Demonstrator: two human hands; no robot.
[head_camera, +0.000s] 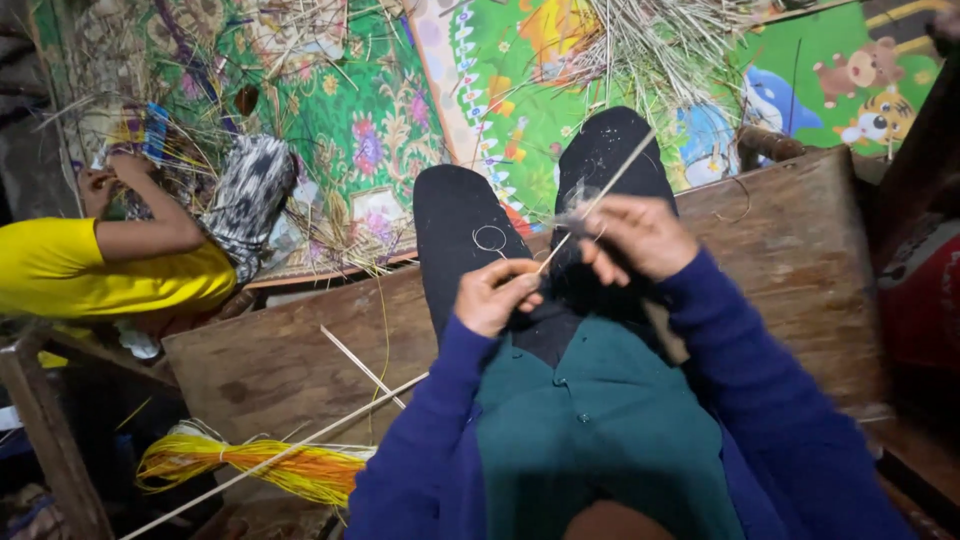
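We see a thin, pale reed strip (597, 197), straight and frayed where it meets a wispy tuft of fibre, held slantwise over our lap above the wooden tabletop (300, 360). Our left hand (497, 295) has its grip pinched shut on the strip's lower end; our right hand (640, 235) has its grip closed around the middle. A yellow-orange fibre bundle (250, 462) lies well apart.

I wear a dark green button-front shirt (600, 420) under a deep blue long-sleeved jacket. Its sleeves reach my wrists. My legs are in black trousers (460, 230).
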